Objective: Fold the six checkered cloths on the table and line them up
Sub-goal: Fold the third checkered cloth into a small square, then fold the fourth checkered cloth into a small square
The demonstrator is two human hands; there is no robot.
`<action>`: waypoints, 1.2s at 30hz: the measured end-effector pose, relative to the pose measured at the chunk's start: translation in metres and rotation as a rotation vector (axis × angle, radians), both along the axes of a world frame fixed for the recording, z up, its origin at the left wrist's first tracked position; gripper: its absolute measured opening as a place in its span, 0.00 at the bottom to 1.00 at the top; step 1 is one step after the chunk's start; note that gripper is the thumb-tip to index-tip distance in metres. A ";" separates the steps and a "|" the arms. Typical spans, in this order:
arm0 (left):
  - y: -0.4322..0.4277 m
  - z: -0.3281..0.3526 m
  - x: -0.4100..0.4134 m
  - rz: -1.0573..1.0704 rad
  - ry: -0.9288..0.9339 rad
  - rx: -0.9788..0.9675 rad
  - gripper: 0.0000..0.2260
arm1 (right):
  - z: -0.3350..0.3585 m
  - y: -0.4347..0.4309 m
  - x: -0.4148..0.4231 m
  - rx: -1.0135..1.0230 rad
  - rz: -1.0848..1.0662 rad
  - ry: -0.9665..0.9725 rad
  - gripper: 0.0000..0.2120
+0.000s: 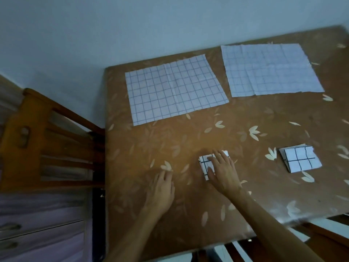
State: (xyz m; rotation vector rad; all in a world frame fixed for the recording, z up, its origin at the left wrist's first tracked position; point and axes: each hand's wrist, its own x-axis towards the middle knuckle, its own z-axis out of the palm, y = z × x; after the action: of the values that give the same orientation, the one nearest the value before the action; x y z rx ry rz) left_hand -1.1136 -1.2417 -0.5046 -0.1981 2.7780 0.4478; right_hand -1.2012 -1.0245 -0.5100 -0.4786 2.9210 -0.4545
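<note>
We are pressing our right hand (223, 171) flat on a small folded cloth (204, 163) near the front middle of the table (151, 144). The fingers are lying spread and straight over the cloth, gripping nothing. Our left hand (162, 190) is resting on the bare tabletop just beside it, fingers loosely bent and holding nothing.

A second folded cloth (300, 158) is sitting well apart to the right, at roughly the same depth on the table. Two cloths are lying open and flat along the far side: the left open cloth (175, 89) and the right open cloth (270, 69). We are seeing only four cloths here, so the other two are out of view.

As we judge it, we are setting the last crease and placing this packet. To do it well, we are wanting even pressure across the whole top so the layers lie flat and do not spring open. The edge nearest us should run level with the same edge of the second folded cloth, so the row reads straight. If the packet needs shifting, sliding it under a flat palm is safer than lifting it by one corner, which could let the folds fall open.
</note>
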 end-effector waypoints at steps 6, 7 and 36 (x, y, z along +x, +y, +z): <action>-0.112 0.036 0.037 -0.003 0.016 0.020 0.07 | 0.035 -0.087 0.057 -0.106 -0.039 -0.043 0.11; -0.131 0.043 0.044 -0.007 0.020 0.017 0.07 | 0.041 -0.102 0.066 -0.108 -0.054 -0.055 0.12; -0.335 0.115 -0.014 -0.100 0.083 0.035 0.10 | 0.106 -0.324 0.053 -0.251 -0.205 -0.099 0.15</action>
State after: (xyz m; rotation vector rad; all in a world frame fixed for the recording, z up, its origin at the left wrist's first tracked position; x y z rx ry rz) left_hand -1.1271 -1.5770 -0.3894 -0.0328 2.8424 0.4889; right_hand -1.1480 -1.3487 -0.4039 -0.1776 2.8412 -0.8523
